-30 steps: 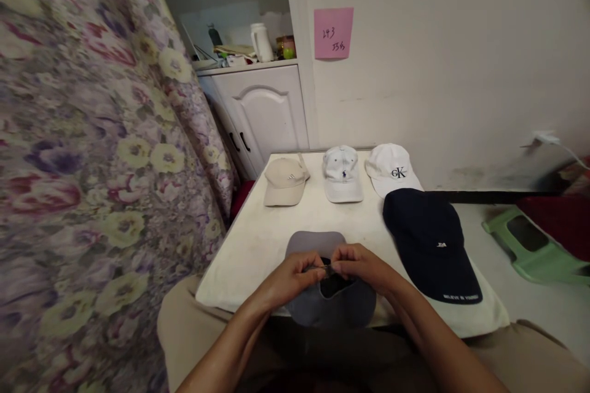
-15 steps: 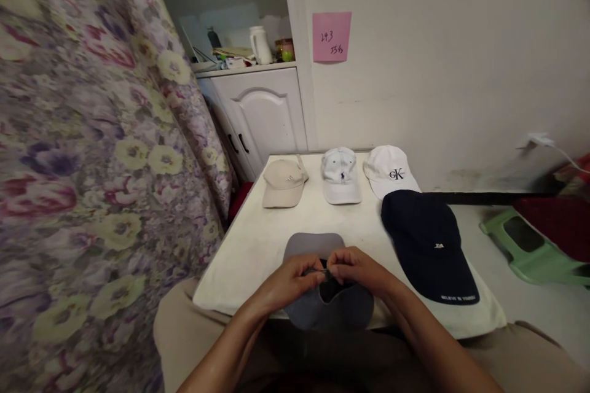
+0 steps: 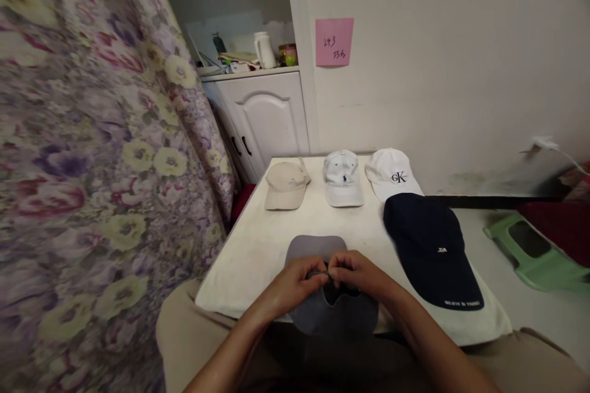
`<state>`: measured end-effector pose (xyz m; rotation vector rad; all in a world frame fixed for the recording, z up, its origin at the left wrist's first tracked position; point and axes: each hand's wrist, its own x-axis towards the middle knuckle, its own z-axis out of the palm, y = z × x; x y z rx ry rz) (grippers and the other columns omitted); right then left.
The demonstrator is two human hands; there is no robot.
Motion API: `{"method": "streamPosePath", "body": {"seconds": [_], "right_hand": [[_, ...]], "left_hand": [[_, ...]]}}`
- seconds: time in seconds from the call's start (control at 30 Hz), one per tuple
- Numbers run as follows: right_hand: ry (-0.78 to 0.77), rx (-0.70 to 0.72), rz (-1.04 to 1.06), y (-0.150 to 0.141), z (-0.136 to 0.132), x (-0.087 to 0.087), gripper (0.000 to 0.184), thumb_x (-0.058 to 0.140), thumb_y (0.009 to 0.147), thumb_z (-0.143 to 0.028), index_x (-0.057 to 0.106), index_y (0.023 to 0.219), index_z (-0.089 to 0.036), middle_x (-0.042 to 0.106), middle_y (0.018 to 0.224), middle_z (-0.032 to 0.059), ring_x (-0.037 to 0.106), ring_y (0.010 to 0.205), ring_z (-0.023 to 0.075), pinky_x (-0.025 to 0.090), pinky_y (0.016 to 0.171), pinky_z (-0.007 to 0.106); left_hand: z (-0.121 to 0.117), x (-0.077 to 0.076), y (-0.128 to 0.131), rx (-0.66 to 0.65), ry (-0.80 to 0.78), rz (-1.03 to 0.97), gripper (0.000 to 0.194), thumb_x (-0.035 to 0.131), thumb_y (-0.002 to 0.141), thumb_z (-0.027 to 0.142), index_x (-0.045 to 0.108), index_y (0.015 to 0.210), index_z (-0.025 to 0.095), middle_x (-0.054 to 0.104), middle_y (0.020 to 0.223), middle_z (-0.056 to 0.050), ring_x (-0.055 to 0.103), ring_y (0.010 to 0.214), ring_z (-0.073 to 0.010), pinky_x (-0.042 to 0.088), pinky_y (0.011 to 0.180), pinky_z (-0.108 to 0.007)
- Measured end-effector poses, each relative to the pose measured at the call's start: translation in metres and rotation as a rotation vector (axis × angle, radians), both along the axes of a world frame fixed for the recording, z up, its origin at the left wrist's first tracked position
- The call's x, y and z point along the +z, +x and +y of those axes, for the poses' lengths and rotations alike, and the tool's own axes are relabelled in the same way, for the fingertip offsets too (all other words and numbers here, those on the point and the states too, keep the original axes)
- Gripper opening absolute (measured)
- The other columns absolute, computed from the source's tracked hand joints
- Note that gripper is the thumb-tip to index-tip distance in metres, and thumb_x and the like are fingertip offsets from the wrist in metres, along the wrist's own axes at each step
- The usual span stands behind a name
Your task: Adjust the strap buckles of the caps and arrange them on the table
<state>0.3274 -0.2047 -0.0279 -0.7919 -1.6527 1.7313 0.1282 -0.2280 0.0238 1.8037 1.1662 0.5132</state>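
A grey baseball cap [image 3: 334,317] lies at the table's near edge, its brim pointing away from me and its back opening towards me. My left hand [image 3: 295,284] pinches one side of the cap's back strap [image 3: 327,272]. From the other side, my right hand [image 3: 358,270] is closed on the same strap, its fingertips almost touching the left ones. Fingers hide most of the strap and its fastening. To the right of my right hand rests a large navy cap [image 3: 424,233] with white lettering along its brim.
On the cream-covered table [image 3: 249,258], a beige cap [image 3: 286,187], a pale blue-white cap [image 3: 342,181] and a white cap [image 3: 391,172] sit along the far side. A floral curtain [image 3: 106,166] hangs at left. A green stool [image 3: 530,252] stands at right.
The view has shifted slightly, so everything sits a little lower and further right. Both hands keep their pinch on the strap, with small finger movements.
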Motion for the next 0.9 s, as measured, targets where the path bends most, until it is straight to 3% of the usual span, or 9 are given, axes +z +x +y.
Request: {"method": "streamPosePath", "body": {"seconds": [0.1, 0.2, 0.33, 0.53, 0.67, 0.77, 0.9], "right_hand": [[0.011, -0.075, 0.011, -0.003, -0.001, -0.003, 0.030, 0.065, 0.083, -0.045, 0.059, 0.072, -0.017, 0.055, 0.062, -0.0028, 0.038, 0.050, 0.0086, 0.027, 0.048, 0.021], [0.039, -0.144, 0.021, -0.005, -0.002, -0.004, 0.027, 0.063, 0.085, -0.040, 0.057, 0.070, -0.017, 0.055, 0.062, -0.0026, 0.038, 0.051, 0.0088, 0.028, 0.049, 0.021], [0.121, -0.192, 0.014, -0.007, -0.003, -0.002, 0.028, 0.060, 0.087, -0.036, 0.057, 0.067, -0.017, 0.054, 0.061, -0.0021, 0.042, 0.055, 0.0105, 0.032, 0.054, 0.023], [0.166, -0.196, -0.009, -0.006, -0.006, 0.004, 0.023, 0.059, 0.087, -0.030, 0.059, 0.068, -0.017, 0.056, 0.064, -0.0020, 0.045, 0.058, 0.0109, 0.034, 0.057, 0.023], [0.143, -0.147, -0.030, -0.002, -0.004, 0.004, 0.028, 0.057, 0.090, -0.037, 0.059, 0.071, -0.017, 0.057, 0.065, -0.0011, 0.044, 0.057, 0.0106, 0.033, 0.055, 0.023], [0.060, -0.025, -0.017, 0.004, 0.000, 0.004, 0.031, 0.057, 0.090, -0.044, 0.059, 0.077, -0.017, 0.059, 0.066, -0.0011, 0.041, 0.053, 0.0094, 0.031, 0.052, 0.022], [0.047, 0.025, -0.005, 0.009, 0.002, 0.005, 0.029, 0.062, 0.086, -0.044, 0.058, 0.075, -0.017, 0.055, 0.062, -0.0027, 0.042, 0.055, 0.0094, 0.030, 0.053, 0.022]], "left_hand": [[0.000, -0.001, 0.003, 0.130, 0.081, -0.016, 0.013, 0.063, 0.081, 0.029, 0.055, 0.079, 0.019, 0.052, 0.071, 0.003, 0.045, 0.067, -0.0144, 0.032, 0.059, -0.024], [0.000, -0.002, 0.005, 0.227, 0.154, 0.004, 0.016, 0.065, 0.079, 0.029, 0.053, 0.078, 0.019, 0.052, 0.071, 0.004, 0.044, 0.067, -0.0145, 0.032, 0.061, -0.025], [-0.001, -0.002, 0.004, 0.204, 0.113, 0.011, 0.023, 0.060, 0.084, 0.035, 0.049, 0.070, 0.019, 0.048, 0.066, 0.004, 0.042, 0.063, -0.0139, 0.029, 0.058, -0.025], [0.000, -0.005, 0.004, 0.167, -0.035, -0.156, 0.031, 0.061, 0.081, 0.039, 0.046, 0.064, 0.019, 0.047, 0.062, 0.004, 0.039, 0.059, -0.0117, 0.028, 0.055, -0.024], [0.002, -0.008, 0.007, 0.193, -0.089, -0.268, 0.035, 0.066, 0.075, 0.036, 0.040, 0.060, 0.020, 0.049, 0.061, 0.004, 0.040, 0.057, -0.0102, 0.029, 0.054, -0.023], [0.003, -0.006, 0.008, 0.187, -0.116, -0.319, 0.037, 0.068, 0.073, 0.036, 0.039, 0.059, 0.020, 0.051, 0.061, 0.003, 0.042, 0.057, -0.0099, 0.030, 0.054, -0.022], [0.003, -0.001, 0.007, 0.184, -0.157, -0.377, 0.035, 0.072, 0.073, 0.035, 0.043, 0.063, 0.019, 0.054, 0.064, 0.003, 0.043, 0.058, -0.0091, 0.030, 0.053, -0.021]]}}
